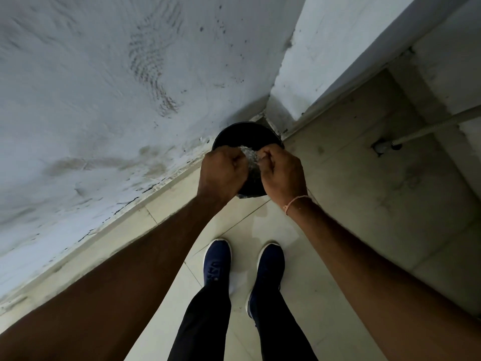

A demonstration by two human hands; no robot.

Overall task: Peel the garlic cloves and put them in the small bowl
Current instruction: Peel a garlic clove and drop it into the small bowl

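Here, at the centre of the frame, both the left hand (223, 171) and the right hand (282, 173) curl their fingers around a pale, papery clump (249, 158), probably garlic skins, just above a black bin (243, 134) on the floor. Rub gently, keeping the scraps over the opening. No small bowl shows.

A pale tiled floor (299, 256) ran up to a stained white wall (104, 87), and directly on it stood a black round bin (242, 134) in the corner and two dark blue shoes (217, 264) just beside each other.
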